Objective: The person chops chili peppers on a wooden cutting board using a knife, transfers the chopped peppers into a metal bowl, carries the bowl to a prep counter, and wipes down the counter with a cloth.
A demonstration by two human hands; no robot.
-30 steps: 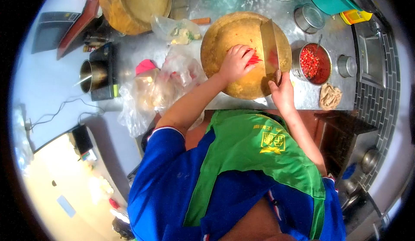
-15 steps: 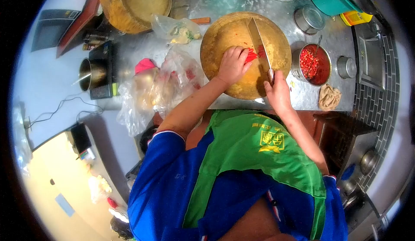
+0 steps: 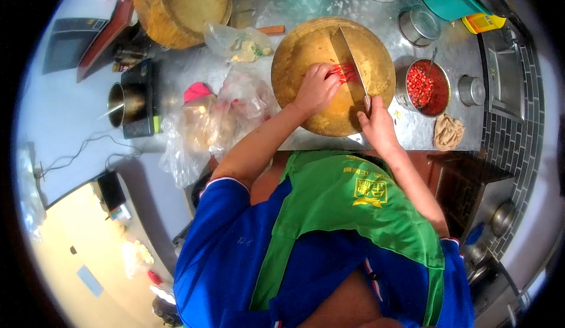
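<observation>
My right hand point(image 3: 378, 125) grips the handle of a cleaver point(image 3: 348, 58), whose long blade points away from me over a round wooden chopping board point(image 3: 297, 45). Just left of the blade, my left hand point(image 3: 316, 90) has its fingers curled down on red chili peppers point(image 3: 336, 71). Red pieces show on both sides of the blade's line, though some may be a reflection in the metal. The fingers partly hide the peppers.
A metal pot point(image 3: 408, 100) of chopped red chilies with a spoon stands right of the board, near a crumpled cloth point(image 3: 449, 132) and a lidded metal container point(image 3: 419, 26). Plastic bags point(image 3: 229, 107) lie to the left. A large wooden block point(image 3: 176, 10) stands farther back.
The cleaver blade has tilted and shifted slightly left. My left fingers have drawn back a little and curled more, and the red chilies look more spread out beside them.
</observation>
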